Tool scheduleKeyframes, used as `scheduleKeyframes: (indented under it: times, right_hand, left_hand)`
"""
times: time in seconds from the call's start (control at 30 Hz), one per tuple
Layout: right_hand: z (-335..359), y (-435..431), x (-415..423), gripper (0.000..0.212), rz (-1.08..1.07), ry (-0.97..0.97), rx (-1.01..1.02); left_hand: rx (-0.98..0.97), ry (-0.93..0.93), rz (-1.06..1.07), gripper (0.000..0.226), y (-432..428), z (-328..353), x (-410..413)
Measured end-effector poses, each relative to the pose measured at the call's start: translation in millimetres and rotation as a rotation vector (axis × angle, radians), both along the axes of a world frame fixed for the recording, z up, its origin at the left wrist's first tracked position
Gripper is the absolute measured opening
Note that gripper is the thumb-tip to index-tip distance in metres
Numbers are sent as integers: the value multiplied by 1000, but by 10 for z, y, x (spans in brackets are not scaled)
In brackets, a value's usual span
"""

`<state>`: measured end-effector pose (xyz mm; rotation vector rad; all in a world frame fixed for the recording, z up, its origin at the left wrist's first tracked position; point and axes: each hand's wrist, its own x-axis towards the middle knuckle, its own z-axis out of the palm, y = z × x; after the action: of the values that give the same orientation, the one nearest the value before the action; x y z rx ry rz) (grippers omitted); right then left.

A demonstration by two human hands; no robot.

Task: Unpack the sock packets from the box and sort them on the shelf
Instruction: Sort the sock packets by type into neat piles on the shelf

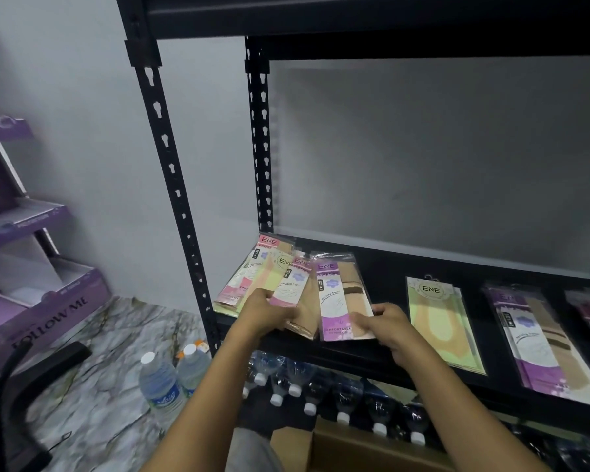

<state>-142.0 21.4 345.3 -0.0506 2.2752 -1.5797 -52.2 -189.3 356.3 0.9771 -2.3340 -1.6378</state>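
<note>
Your left hand [269,313] grips the pink packet [292,284]; your right hand [387,323] pinches the purple packet [338,298] just beyond its fingertips. Judged light, floppy and slick: hold the lower edges.

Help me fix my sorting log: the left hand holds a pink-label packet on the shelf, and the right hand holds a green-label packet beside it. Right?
No: the head view shows the right hand holding a purple-label packet, not green. The left hand does hold the pink-label packet on the shelf.
</note>
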Motion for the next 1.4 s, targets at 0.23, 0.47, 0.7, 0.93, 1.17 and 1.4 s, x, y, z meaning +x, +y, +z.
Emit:
scheduleKeyframes:
  times: [0.23,0.47,0.7,0.93,1.17,1.4]
  right_hand:
    - [-3,139,115,24,-100,3,-183]
    - [102,425,390,37,-175,94,-367]
    - [311,804,641,33,-194,219,-469]
    - [404,1075,796,31,-216,306,-487]
    - [415,1211,813,31,-236,320,-517]
    - [384,1269,807,30,-243,314,-538]
  left_hand:
    - [385,238,156,44,27,-142,241]
    - [453,493,206,41,210,-157,460]
    - [442,611,115,38,538,-46,503]
    - [488,673,14,42,810,52,483]
    - [485,692,-4,43,892,94,495]
    - [476,692,-25,44,951,87,502]
